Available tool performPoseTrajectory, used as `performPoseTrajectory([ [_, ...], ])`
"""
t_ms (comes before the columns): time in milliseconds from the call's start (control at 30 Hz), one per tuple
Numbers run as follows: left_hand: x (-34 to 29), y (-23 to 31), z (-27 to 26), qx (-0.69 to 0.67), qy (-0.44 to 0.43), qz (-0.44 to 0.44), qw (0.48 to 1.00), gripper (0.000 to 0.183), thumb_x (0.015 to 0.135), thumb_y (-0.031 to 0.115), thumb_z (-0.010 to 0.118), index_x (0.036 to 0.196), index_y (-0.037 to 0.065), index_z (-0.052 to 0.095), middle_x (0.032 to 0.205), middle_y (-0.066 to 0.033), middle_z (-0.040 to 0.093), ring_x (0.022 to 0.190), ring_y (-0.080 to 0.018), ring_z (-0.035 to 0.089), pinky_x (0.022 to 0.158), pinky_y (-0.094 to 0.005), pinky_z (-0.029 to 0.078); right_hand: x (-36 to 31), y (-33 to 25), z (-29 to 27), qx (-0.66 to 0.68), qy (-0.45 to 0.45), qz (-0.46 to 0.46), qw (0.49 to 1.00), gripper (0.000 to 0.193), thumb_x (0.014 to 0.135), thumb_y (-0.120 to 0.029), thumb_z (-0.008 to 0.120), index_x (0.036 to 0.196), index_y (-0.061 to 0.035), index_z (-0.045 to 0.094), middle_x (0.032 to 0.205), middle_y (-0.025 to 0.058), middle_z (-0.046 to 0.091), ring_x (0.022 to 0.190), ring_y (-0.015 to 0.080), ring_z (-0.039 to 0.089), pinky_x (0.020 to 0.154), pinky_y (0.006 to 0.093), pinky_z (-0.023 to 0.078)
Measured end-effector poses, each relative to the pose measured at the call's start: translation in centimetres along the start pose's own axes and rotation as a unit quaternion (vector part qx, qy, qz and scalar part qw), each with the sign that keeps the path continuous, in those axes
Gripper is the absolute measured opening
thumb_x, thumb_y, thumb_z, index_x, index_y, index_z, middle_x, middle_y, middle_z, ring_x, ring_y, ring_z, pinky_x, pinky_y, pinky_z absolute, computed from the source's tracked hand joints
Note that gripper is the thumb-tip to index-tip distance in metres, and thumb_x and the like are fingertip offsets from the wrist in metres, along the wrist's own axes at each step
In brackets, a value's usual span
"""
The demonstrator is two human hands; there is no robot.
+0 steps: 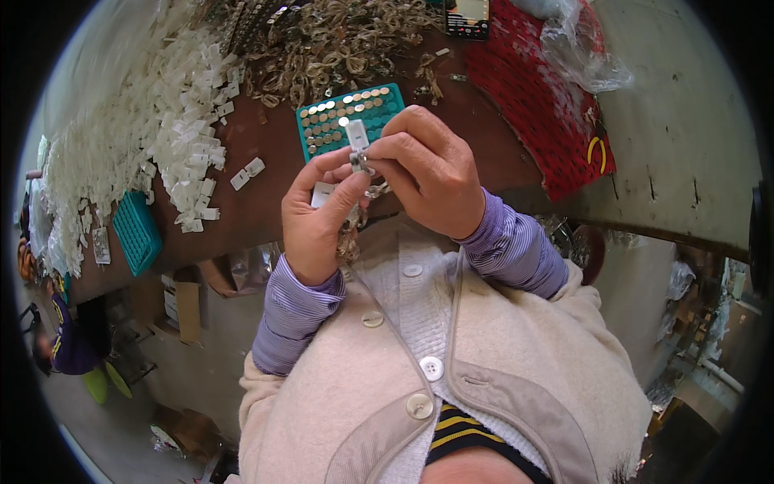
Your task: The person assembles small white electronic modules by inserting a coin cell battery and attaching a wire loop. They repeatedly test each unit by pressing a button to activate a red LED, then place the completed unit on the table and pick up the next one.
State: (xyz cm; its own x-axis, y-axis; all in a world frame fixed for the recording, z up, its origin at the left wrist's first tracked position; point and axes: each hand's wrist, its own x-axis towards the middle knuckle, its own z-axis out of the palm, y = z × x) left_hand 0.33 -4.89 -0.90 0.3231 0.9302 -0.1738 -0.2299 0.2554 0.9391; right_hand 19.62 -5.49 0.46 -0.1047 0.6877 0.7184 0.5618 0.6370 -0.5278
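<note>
Above the table's near edge my left hand (316,218) is closed, its thumb and fingers pinching a small white plastic piece (357,134) that points away from me. A second white piece (322,194) rests among the fingers of that hand. From it hangs a brownish chain-like strand (348,242). My right hand (439,173) is closed too, thumb and forefinger pinched against a small metallic part (358,161) at the near end of the upright piece. What those fingertips grip is too small to make out. Just beyond both hands lies a teal tray (393,123) with rows of round metal discs.
A big heap of white plastic pieces (181,137) covers the table's left side, beside another teal tray (137,234). Tangled brownish strands (330,48) lie at the back. On the right are red patterned cloth (532,105), a clear bag (584,48) and a phone (467,18).
</note>
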Motion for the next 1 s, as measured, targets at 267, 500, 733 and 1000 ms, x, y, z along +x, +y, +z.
performPoseTrajectory([
  [267,-0.3,-0.4,0.8,0.088,-0.038,0.051,0.994,0.036,0.097,0.007,0.083,0.132,0.005,0.074,0.105,0.0002,0.071,0.085,-0.0051,0.063,0.075,-0.0208,0.052,-1.2,-1.1,-1.2,0.013,0.012,0.025,1.000,0.026,0.079,0.002,0.076,0.106,0.0011,0.073,0.092,0.0113,0.066,0.080,0.0264,0.070,0.066,0.0365,0.060],
  [500,0.0,0.3,-2.3,0.005,-0.003,-0.012,1.000,0.028,0.102,0.012,0.077,0.127,-0.001,0.072,0.100,-0.0060,0.077,0.083,-0.0077,0.066,0.075,-0.0234,0.054,-0.4,0.2,1.3,0.051,0.014,0.025,0.998,0.024,0.088,0.004,0.076,0.110,-0.0031,0.076,0.093,0.0124,0.072,0.080,0.0272,0.072,0.065,0.0367,0.058],
  [733,0.2,1.1,-4.4,-0.053,0.032,-0.063,0.996,0.024,0.105,0.016,0.072,0.123,0.000,0.072,0.099,-0.0075,0.078,0.078,-0.0052,0.066,0.066,-0.0208,0.053,0.9,3.7,4.0,-0.136,-0.057,0.034,0.988,0.013,0.086,0.000,0.077,0.097,-0.0029,0.072,0.095,0.0114,0.065,0.092,0.0317,0.066,0.080,0.0424,0.057],
  [1000,0.0,0.7,-2.4,0.018,-0.004,-0.022,1.000,0.025,0.099,0.008,0.079,0.122,-0.001,0.073,0.099,-0.0025,0.075,0.081,-0.0060,0.065,0.071,-0.0216,0.052,0.0,0.2,2.2,0.068,-0.003,0.028,0.997,0.021,0.083,0.002,0.079,0.099,-0.0028,0.067,0.093,0.0117,0.066,0.083,0.0309,0.066,0.071,0.0408,0.055],
])
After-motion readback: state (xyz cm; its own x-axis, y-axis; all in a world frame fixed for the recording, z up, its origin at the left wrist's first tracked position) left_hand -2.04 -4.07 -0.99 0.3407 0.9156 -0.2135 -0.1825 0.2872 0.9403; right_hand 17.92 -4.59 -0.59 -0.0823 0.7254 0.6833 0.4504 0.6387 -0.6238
